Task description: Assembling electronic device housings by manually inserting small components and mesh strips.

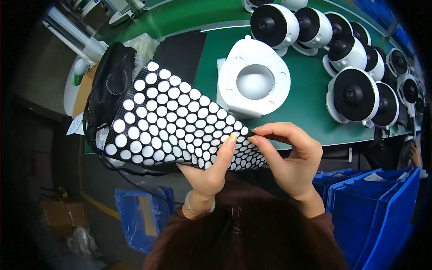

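Note:
A flexible black sheet covered in rows of white round pads (182, 121) stretches across the near edge of the bench, bent downward at its right part. My left hand (209, 173) grips its lower edge, thumb on top and the other fingers hidden underneath. With thumb and index finger, my right hand (288, 153) pinches the sheet's upper right edge; whether a single pad is between those fingertips I cannot make out. Just beyond the sheet lies a white rounded housing (229, 67) with a large round opening, a white dome showing inside it.
Several white dome cameras with black fronts (353, 94) stand at the right of the green bench (306, 121). A black pouch (112, 81) and a dark flat sheet (180, 54) lie at the left. Blue bins (369, 202) stand at lower right, another blue container (132, 220) at lower left.

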Demonstrator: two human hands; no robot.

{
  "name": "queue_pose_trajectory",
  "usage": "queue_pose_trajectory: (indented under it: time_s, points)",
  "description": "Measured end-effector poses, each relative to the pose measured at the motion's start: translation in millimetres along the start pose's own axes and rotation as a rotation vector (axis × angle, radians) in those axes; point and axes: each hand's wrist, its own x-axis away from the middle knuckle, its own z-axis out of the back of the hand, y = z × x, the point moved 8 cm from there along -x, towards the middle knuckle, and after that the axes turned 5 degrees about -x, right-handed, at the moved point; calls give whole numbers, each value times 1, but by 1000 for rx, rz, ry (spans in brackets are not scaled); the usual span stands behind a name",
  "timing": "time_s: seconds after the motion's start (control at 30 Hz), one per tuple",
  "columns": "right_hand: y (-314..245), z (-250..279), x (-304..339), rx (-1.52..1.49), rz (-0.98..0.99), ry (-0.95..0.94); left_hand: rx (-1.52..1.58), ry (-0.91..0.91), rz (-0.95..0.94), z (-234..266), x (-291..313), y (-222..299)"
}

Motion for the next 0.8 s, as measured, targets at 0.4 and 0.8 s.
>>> queue_pose_trajectory:
  time_s: [0.4,0.8]
  points:
    - [-14,0,0,86,124,-28,-143,-36,-119,-4,2,11]
    - [-33,10,-10,32,285,-55,118,48,238,24,-20,-31]
